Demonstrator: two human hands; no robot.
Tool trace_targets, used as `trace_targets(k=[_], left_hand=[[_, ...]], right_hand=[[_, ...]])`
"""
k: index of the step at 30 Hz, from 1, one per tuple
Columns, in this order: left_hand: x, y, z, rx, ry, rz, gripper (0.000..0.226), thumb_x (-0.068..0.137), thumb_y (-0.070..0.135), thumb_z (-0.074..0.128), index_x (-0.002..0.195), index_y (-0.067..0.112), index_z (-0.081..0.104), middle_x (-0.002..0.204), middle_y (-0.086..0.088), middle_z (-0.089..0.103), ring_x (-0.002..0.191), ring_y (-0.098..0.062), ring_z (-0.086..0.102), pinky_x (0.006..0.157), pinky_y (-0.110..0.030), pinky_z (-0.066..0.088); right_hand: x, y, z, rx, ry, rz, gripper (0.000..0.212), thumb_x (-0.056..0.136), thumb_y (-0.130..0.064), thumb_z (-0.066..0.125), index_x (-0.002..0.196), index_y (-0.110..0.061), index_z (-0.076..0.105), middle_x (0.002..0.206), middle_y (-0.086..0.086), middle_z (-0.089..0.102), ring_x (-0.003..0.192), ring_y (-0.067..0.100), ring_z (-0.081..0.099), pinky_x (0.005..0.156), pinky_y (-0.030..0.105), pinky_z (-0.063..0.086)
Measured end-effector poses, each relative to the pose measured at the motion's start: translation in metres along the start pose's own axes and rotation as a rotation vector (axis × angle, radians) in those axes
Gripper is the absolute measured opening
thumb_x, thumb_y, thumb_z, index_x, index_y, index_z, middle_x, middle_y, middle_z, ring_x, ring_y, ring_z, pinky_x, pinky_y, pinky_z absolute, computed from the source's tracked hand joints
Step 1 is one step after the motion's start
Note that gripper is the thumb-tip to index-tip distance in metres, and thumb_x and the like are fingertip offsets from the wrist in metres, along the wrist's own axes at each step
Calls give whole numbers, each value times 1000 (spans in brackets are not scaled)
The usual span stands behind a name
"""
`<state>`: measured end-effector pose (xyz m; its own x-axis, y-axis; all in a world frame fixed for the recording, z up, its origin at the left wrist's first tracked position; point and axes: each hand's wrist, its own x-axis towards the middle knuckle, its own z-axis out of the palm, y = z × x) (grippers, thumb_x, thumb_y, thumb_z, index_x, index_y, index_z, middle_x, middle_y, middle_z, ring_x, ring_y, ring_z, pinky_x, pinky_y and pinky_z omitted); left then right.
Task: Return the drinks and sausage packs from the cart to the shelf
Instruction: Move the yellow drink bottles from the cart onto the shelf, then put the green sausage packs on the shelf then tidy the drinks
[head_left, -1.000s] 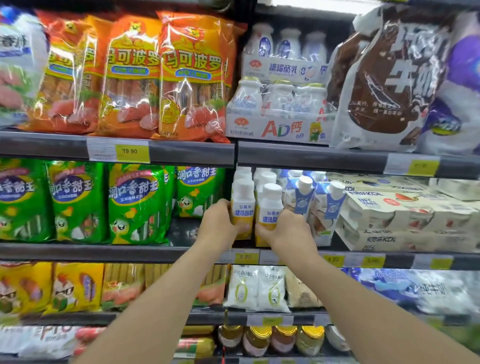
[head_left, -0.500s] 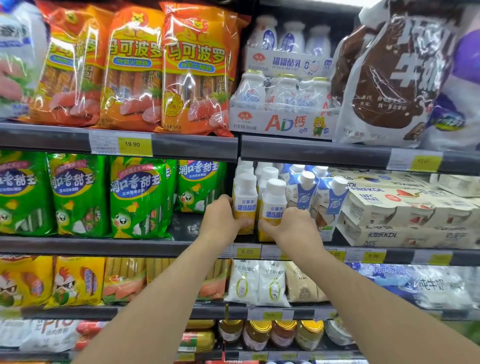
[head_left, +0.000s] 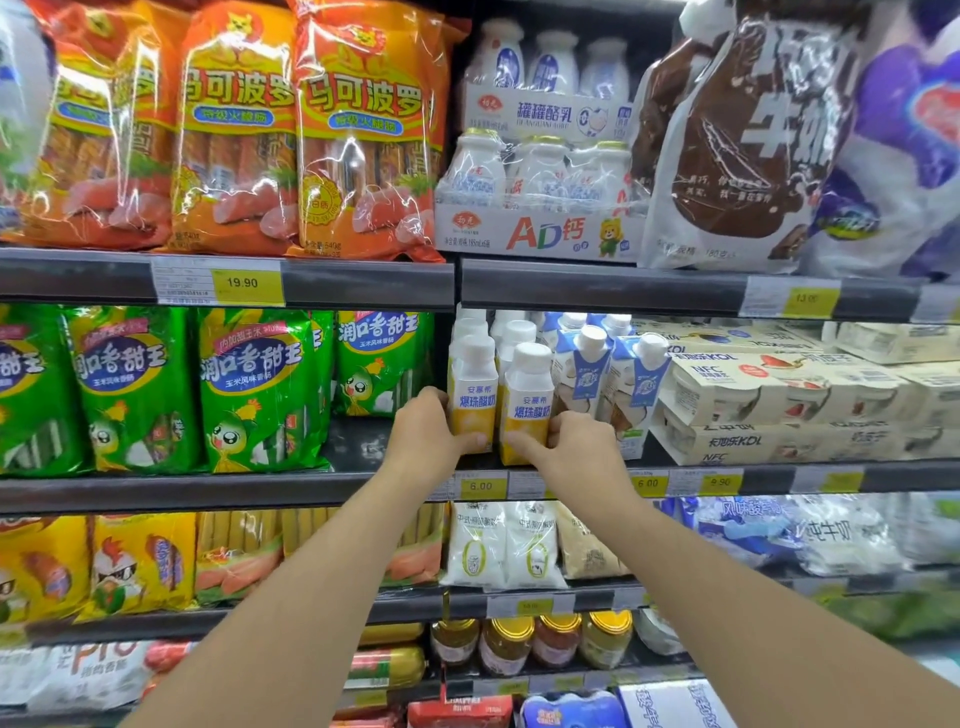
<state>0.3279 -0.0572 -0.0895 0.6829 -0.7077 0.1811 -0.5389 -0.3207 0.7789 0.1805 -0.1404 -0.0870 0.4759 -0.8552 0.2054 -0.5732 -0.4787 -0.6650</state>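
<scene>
The chilled shelf (head_left: 332, 491) fills the whole view, its tiers packed from orange sausage packs (head_left: 363, 135) at the top to green sausage packs (head_left: 260, 395) on the middle tier, with a bare dark gap of shelf board beside them. Just right of that gap, at the front edge of the same tier, stand two yellow-and-white yogurt drink bottles (head_left: 530, 405), upright, long axis vertical, side by side and touching, white caps up.

Both arms reach forward and up to them. The left hand (head_left: 426, 436) curls round the outer left side of the left bottle, thumb across its lower front. The right hand (head_left: 576, 447) cups the right bottle's base from the right, forefinger stretched along its foot. Each hand is equally near its own bottle, so the pair is squeezed between them.

Whether the bottles' feet rest fully on the shelf is hidden by the fingers. The rows behind are blocked by the front pair, and the cart is not in view.
</scene>
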Motion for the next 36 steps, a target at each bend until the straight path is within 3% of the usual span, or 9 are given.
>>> trace_targets(k=[2, 6, 9, 14, 18, 21, 27, 31, 36], left_hand=[[-5, -3, -5, 40, -30, -26, 62, 76, 32, 83, 126, 10, 53, 118, -4, 66, 103, -18, 61, 85, -31, 48], [-21, 4, -24, 255, -144, -38, 66, 90, 45, 65, 140, 8, 44, 132, -8, 58, 112, -22, 57, 87, -32, 47], [-39, 25, -42, 429, -204, 35, 51, 95, 46, 55, 129, 9, 54, 116, -9, 65, 92, -17, 57, 81, -30, 48], [-73, 80, -32, 626, -330, 215, 42, 95, 50, 53, 113, 12, 58, 107, -3, 64, 91, -18, 58, 80, -31, 48], [-102, 130, 25, 777, -428, 395, 63, 94, 54, 51, 139, 10, 46, 136, -9, 52, 121, -26, 52, 98, -37, 46], [-123, 164, 81, 928, -484, 539, 77, 95, 56, 48, 151, 6, 29, 152, -13, 36, 138, -30, 38, 111, -45, 38], [-171, 237, 204, 958, -541, 727, 84, 91, 61, 51, 152, 9, 27, 155, -14, 33, 140, -31, 34, 114, -45, 29], [-214, 282, 289, 891, -589, 882, 77, 89, 60, 54, 142, 7, 37, 144, -15, 43, 133, -32, 41, 109, -44, 35], [-280, 347, 384, 846, -692, 1083, 81, 91, 62, 48, 153, 16, 24, 155, -14, 31, 141, -35, 30, 115, -50, 26]], right_hand=[[-9, 1, -7, 44, -1, -18, 44, 88, -54, 65, 99, -12, 66, 94, 0, 70, 85, 14, 66, 77, 34, 58], [-25, 4, -27, -66, -47, -57, 52, 93, -58, 54, 103, -8, 64, 96, 6, 68, 86, 19, 63, 69, 30, 50], [-33, 16, -45, -139, -93, -67, 58, 93, -61, 50, 104, -6, 65, 98, 10, 71, 89, 24, 66, 76, 39, 56], [-50, 50, -93, -360, -122, -91, 59, 92, -68, 43, 114, -15, 59, 103, 3, 66, 90, 21, 62, 78, 39, 56], [-73, 100, -146, -529, -137, -127, 73, 90, -70, 45, 137, -14, 50, 133, 6, 60, 120, 26, 56, 91, 39, 50], [-98, 154, -195, -650, -105, -107, 78, 88, -71, 47, 140, -13, 47, 140, 7, 54, 126, 27, 51, 99, 39, 48], [-169, 269, -304, -744, -43, 71, 85, 80, -76, 54, 139, -16, 44, 135, 6, 53, 124, 27, 53, 95, 42, 51], [-230, 332, -370, -832, -26, 235, 107, 79, -82, 42, 154, -9, 25, 158, 12, 32, 144, 30, 33, 111, 44, 40], [-302, 407, -439, -844, 20, 457, 97, 88, -75, 42, 156, -8, 21, 164, 14, 19, 150, 30, 21, 118, 46, 31]])
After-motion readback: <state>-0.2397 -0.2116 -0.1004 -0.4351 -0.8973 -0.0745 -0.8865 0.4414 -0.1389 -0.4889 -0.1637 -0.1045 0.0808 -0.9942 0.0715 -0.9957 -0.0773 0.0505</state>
